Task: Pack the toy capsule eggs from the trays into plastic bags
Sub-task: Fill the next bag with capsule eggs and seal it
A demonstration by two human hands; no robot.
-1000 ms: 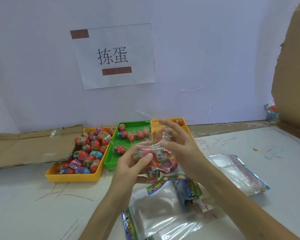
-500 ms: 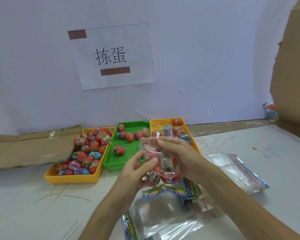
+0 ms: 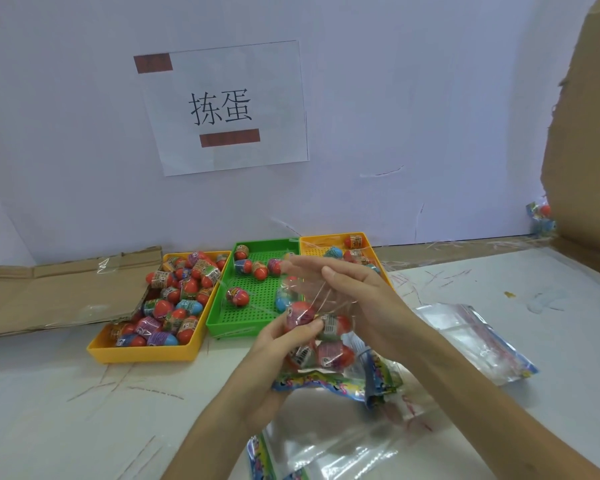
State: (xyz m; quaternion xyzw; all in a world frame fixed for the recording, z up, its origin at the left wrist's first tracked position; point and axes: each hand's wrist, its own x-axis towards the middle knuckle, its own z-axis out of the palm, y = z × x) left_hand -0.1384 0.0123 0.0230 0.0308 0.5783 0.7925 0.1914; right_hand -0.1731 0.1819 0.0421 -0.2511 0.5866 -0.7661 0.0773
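Both hands are up over the table (image 3: 49,410), working one clear plastic bag (image 3: 312,306) just in front of the green tray (image 3: 257,296). My left hand (image 3: 278,344) grips it from the near side, thumb and fingers curled round one of the capsule eggs (image 3: 335,355) through the film. There are several eggs in there, bunched low in the bag, mostly red with printed bands. My right hand (image 3: 364,306) is at the top and pinches the loose film of the mouth. Its fingertips are blurred, so I can't read the exact grip.

I read this as the closing step for this bag: the eggs are loaded and the mouth is being gathered, not yet sealed as far as I can tell.

There's plenty left to pack. The left yellow tray (image 3: 146,353) is heaped with loose eggs (image 3: 187,289), the green tray has a handful, and the right yellow tray (image 3: 312,242) shows a few behind my fingers. Empty bags (image 3: 326,452) lie flat on the table under my wrists, with more (image 3: 475,337) off to the right.

Next I need to press the mouth shut along its full width while the left hand steadies the eggs so none ride up into the seal. Then I set the bag aside and pick up a fresh one.
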